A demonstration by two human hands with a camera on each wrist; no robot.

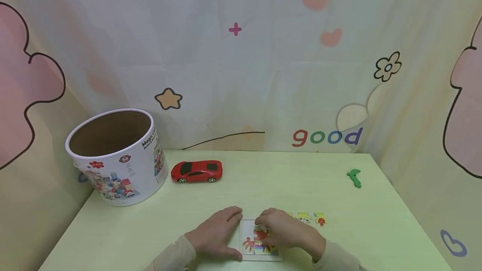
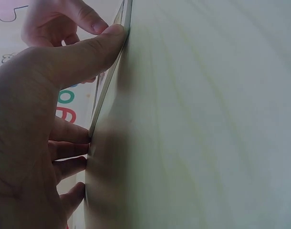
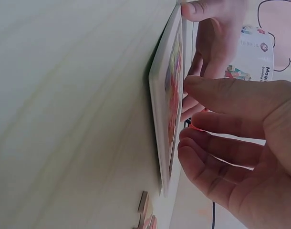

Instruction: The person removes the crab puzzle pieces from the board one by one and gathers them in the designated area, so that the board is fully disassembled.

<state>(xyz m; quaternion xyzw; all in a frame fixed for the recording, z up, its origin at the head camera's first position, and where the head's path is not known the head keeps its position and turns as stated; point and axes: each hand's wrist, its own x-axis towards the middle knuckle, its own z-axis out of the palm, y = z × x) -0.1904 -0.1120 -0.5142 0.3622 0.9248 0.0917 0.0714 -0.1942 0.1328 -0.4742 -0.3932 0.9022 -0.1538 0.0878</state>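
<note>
Two hands meet over a small puzzle board (image 1: 248, 226) lying flat at the near edge of the pale green table (image 1: 263, 179). The left hand (image 1: 216, 235) holds the board's left edge, thumb (image 2: 83, 52) and fingers along its rim. The right hand (image 1: 286, 231) rests on the board, fingers curled; it seems to press a red piece (image 1: 260, 234), though the view is poor. Loose puzzle pieces (image 1: 310, 218) lie just right of the board. Beyond the board sit a red toy car (image 1: 196, 172) and a white tub (image 1: 116, 158).
</note>
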